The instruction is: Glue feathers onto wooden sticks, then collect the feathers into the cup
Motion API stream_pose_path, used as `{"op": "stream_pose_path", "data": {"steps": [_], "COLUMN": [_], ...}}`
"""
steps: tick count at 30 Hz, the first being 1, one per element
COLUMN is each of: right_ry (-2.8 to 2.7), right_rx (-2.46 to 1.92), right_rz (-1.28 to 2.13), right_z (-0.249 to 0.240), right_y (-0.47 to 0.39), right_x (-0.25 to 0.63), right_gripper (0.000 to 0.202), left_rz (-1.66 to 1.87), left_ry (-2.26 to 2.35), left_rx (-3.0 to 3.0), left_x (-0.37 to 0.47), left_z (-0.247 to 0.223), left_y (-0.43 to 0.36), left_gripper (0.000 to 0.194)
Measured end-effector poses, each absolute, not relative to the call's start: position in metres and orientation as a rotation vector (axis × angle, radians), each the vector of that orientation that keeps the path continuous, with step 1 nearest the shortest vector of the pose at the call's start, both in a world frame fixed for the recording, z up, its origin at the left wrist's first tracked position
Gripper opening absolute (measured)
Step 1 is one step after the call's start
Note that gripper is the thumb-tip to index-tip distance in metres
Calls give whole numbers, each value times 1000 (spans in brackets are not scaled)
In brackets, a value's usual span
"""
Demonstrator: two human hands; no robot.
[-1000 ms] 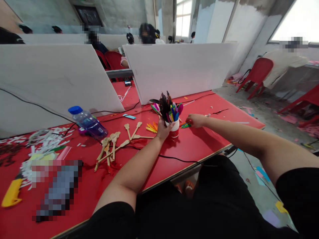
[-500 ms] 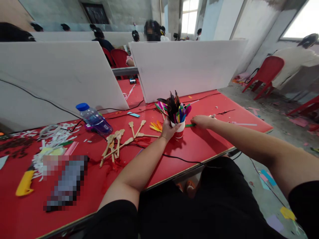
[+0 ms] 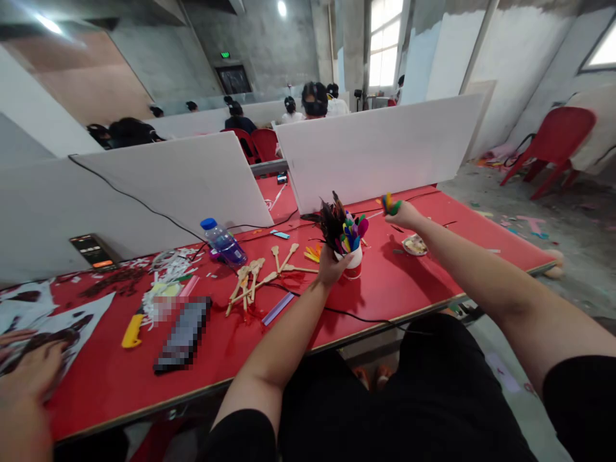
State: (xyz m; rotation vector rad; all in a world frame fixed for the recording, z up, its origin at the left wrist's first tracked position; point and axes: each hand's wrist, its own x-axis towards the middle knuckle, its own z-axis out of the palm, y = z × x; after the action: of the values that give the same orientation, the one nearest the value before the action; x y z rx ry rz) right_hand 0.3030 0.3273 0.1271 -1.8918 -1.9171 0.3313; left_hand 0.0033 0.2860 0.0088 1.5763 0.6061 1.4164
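My left hand point(image 3: 331, 266) is wrapped round the left side of a red and white cup point(image 3: 354, 264), which stands upright on the red table point(image 3: 298, 327). Dark feathers point(image 3: 332, 224) and brightly coloured feathers point(image 3: 353, 232) stick up out of it. Raised to the right of the cup, my right hand point(image 3: 403, 215) is closed on several green, orange and blue feathers point(image 3: 391, 204). Below that hand a small dish point(image 3: 414, 245) with bits in it rests on the table. Orange feathers point(image 3: 314, 254) lie left of the cup.
Wooden sticks point(image 3: 248, 282), a purple strip point(image 3: 278, 308), a bottle point(image 3: 224, 242), a yellow-handled tool point(image 3: 132, 330) and paper shreds point(image 3: 158, 289) lie to the left. A cable point(image 3: 356, 312) crosses the table front. Another person's hand point(image 3: 41, 369) is at far left.
My right hand has lifted up from beside the cup, and feathers now show in it. The small dish has come into sight. The view has shifted, showing more at the left.
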Motion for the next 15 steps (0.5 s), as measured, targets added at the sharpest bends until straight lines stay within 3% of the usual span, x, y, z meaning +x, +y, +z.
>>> {"op": "stream_pose_path", "data": {"steps": [3,9,15], "right_ry": [-1764,-1462,-1716], "right_rx": [-1771,-1388,-1505], "right_rz": [385,811,479], "right_z": [144,168,194], "right_y": [306,237,199], "right_x": [309,307,339], "right_gripper": [30,25,26], "left_rz": [1260,1146,1126], "left_ry": [526,434,502], "left_rx": [1569,1520,1610], "left_x": [17,34,26], "left_z": [10,11,20], "left_y": [277,260,249], "left_gripper": [93,104,86]}}
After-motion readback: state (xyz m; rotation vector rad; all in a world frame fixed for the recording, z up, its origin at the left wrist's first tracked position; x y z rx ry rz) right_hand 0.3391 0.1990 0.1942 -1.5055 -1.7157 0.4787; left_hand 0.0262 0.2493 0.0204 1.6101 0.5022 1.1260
